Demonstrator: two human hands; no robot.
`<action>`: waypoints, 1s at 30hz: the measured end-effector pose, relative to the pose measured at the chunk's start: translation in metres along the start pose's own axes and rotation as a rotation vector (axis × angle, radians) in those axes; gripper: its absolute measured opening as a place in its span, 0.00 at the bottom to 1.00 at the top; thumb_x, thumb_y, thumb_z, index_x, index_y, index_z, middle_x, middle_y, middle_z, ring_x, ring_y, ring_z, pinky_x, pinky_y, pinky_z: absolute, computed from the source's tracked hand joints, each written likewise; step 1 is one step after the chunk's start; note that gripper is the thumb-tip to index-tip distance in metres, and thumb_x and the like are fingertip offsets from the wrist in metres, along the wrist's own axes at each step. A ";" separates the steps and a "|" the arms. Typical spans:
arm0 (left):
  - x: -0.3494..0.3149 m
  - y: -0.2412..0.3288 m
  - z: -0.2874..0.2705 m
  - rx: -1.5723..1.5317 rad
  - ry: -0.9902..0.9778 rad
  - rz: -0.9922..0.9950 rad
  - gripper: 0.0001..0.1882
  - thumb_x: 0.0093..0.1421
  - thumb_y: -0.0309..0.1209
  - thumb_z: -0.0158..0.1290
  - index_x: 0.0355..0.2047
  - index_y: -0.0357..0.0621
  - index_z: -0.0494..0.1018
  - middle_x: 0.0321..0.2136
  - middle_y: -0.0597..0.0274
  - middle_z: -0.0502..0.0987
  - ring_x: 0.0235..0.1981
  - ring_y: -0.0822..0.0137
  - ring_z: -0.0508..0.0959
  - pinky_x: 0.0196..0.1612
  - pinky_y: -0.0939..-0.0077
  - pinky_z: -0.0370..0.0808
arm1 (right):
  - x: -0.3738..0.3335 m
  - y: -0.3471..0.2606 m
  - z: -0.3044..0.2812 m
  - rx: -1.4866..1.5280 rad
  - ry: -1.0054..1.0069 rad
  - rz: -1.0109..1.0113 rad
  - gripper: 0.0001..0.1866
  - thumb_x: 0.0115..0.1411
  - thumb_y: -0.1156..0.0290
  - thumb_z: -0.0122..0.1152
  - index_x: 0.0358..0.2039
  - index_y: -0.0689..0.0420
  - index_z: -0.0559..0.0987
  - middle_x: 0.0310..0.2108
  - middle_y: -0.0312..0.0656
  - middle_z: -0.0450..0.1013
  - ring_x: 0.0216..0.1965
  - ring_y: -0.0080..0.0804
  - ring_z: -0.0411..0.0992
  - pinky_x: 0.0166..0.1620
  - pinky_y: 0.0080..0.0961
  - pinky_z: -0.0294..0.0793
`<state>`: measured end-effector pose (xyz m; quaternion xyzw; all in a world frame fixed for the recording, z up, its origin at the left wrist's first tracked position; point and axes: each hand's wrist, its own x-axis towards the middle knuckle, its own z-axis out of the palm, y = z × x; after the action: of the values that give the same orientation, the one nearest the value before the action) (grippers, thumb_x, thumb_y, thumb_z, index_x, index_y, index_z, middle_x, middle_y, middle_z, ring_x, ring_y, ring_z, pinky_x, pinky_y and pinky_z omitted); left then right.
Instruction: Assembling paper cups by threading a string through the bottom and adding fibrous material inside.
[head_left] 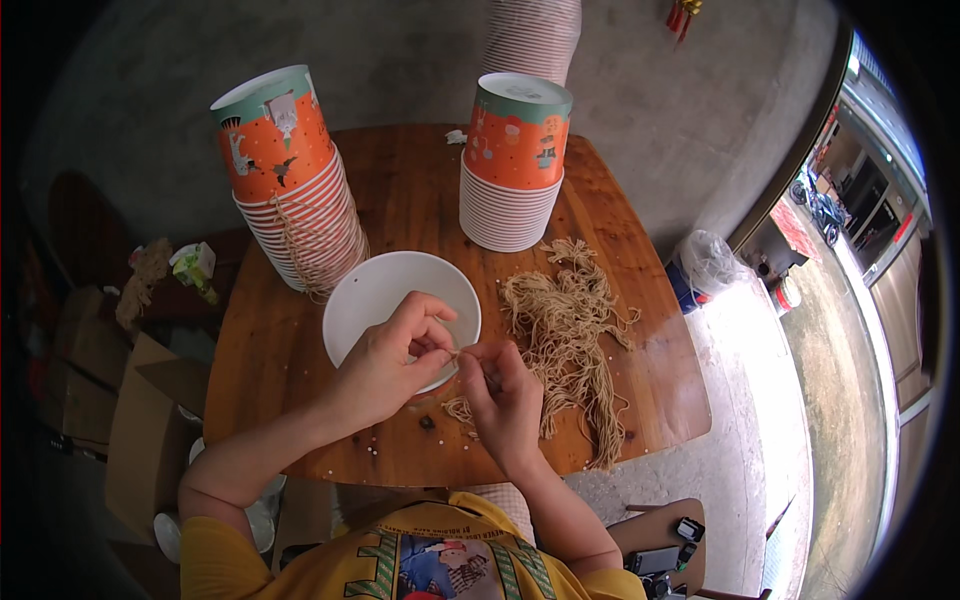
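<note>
My left hand [395, 360] and my right hand [503, 400] meet at the fingertips over the near rim of a white open paper bucket [345, 300]. Both pinch a short bit of thin, pale string [455, 354], small and partly hidden by the fingers. The left index finger is raised, with thumb and fingertips closed. Beside my right hand lies a tangled heap of tan string [560, 340]. The bucket's inside is white, and its lower outer wall is covered by my hands.
Two stacks of upturned orange-and-green paper buckets, the left stack [280, 150] draped with string and the right stack [515, 140], stand on the wooden table [400, 190]. Behind rises a wrapped stack [535, 40]. A cardboard box [150, 420] sits at lower left. White specks dot the table's near edge.
</note>
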<state>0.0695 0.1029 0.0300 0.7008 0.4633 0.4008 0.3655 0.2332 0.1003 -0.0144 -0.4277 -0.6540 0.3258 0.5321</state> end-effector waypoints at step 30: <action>0.008 0.003 0.003 -0.057 -0.053 -0.034 0.19 0.60 0.20 0.51 0.51 0.38 0.60 0.28 0.62 0.75 0.30 0.74 0.76 0.38 0.77 0.73 | 0.007 0.016 -0.011 -0.152 -0.015 -0.238 0.09 0.55 0.76 0.65 0.37 0.58 0.75 0.28 0.40 0.72 0.22 0.30 0.72 0.24 0.24 0.73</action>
<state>0.0750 0.1087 0.0331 0.6926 0.4536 0.3887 0.4042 0.2475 0.1130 -0.0235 -0.3836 -0.7269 0.2130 0.5284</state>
